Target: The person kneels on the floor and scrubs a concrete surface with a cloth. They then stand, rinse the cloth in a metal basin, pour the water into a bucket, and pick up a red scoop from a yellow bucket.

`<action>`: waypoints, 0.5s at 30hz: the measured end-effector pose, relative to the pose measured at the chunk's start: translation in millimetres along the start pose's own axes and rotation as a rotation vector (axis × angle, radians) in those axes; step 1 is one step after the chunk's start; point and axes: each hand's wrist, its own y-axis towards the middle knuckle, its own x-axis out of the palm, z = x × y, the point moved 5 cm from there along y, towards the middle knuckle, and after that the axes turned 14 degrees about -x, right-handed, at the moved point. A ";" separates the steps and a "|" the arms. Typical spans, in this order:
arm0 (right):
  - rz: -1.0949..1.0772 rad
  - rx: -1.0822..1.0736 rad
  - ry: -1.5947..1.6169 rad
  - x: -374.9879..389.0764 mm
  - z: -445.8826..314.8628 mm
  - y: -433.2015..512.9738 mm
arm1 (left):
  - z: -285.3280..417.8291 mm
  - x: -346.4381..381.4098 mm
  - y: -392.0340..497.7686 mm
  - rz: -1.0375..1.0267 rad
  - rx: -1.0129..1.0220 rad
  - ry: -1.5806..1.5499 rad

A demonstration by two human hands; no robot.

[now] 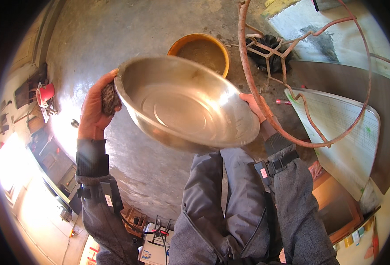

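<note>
A wide stainless steel basin (181,114) is held up above the concrete floor, tilted with its hollow inside turned towards me. My left hand (95,112) grips its left rim, with the thumb on the edge. Pressed between that palm and the basin is a dark, wadded grey cloth or scrubber (109,99); its exact kind is unclear. At the basin's right end, my right hand (253,105) clasps the rim, its fingers partly hidden behind the metal. Just beyond the basin stands a round orange-yellow tub (228,63) of murky brownish water, its near side covered.
A rusty metal rack with a large ring (242,43) rises close to my right arm. Black plastic (267,61) lies behind its bars. A pale framed board (344,135) leans at the right. Far left sits a red bucket (46,93).
</note>
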 end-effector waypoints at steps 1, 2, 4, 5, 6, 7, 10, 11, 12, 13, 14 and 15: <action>0.013 -0.011 -0.019 -0.1 -0.9 -0.6 | -2.9 1.9 1.3 -0.049 -0.036 -0.017; 0.093 -0.021 0.000 -2.3 -2.3 -2.3 | -4.2 2.3 -0.8 -0.118 -0.043 -0.047; 0.047 -0.039 -0.084 2.9 -7.9 -7.9 | -10.8 -10.1 4.4 0.105 -0.069 0.076; 0.062 0.005 -0.138 4.0 -9.2 -13.8 | -14.5 -13.4 2.0 0.071 -0.064 0.073; 0.071 -0.028 -0.036 8.4 -14.4 -18.6 | -22.4 -20.6 -1.3 0.103 -0.109 0.053; 0.120 0.006 0.074 10.4 -16.9 -27.4 | -25.8 -27.2 -4.2 0.131 -0.116 0.081; 0.151 0.053 0.098 25.2 -33.7 -40.5 | -30.1 -36.0 -5.2 0.114 -0.034 0.069; 0.165 0.077 0.026 28.6 -40.1 -42.5 | -29.1 -37.9 -6.0 0.112 0.008 0.066; 0.176 0.019 0.085 32.1 -48.8 -46.9 | -27.9 -39.8 -7.5 0.110 0.051 0.059; 0.209 -0.021 0.123 33.2 -56.6 -50.8 | -26.7 -39.2 -8.1 0.079 0.092 0.039; 0.265 -0.021 0.187 35.8 -61.7 -52.9 | -27.8 -40.9 -7.9 0.086 0.062 0.045; 0.256 -0.032 0.157 38.7 -67.2 -54.2 | -29.5 -41.5 -8.1 0.065 0.032 0.036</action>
